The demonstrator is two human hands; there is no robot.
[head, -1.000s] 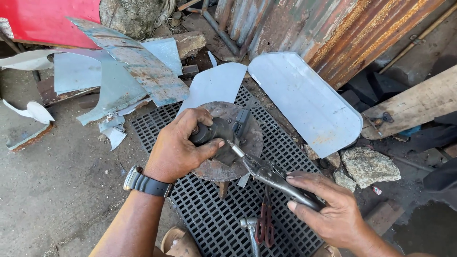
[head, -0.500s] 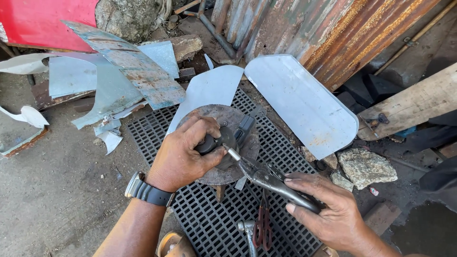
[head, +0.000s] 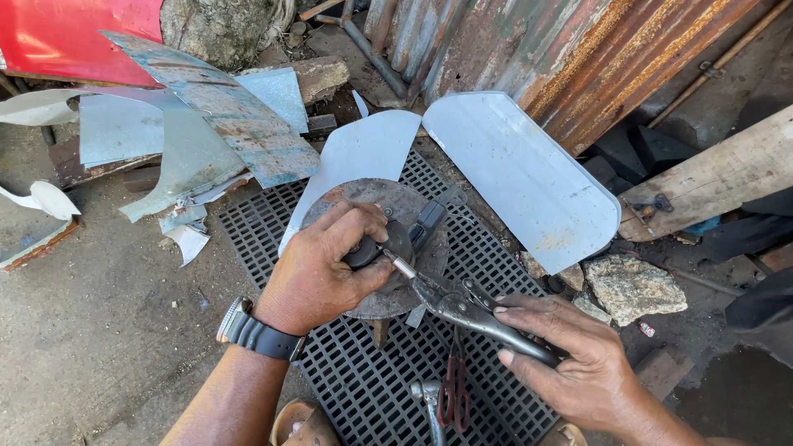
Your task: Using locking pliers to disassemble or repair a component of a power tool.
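Note:
A rusty round fan hub (head: 388, 206) with pale metal blades (head: 512, 169) lies on a black floor grating (head: 363, 380). My left hand (head: 322, 268), with a dark watch on its wrist, presses down on the hub and grips a small dark part at its centre. Locking pliers (head: 467, 314) are held by their handles in my right hand (head: 578, 363), low and to the right. The pliers' jaws reach up-left to a small silver shaft at the hub's centre, right beside my left fingers.
Another plier-like tool with red handles (head: 446, 396) lies on the grating near the bottom. Scrap sheet metal (head: 206, 116) piles up at the left. Rusty corrugated sheets (head: 578, 58) lean behind, a wooden beam (head: 710, 177) and a rock (head: 632, 285) lie at the right.
The view has shifted slightly. Both hands stay on the hub and the pliers, with the pliers' jaws still at the centre shaft.

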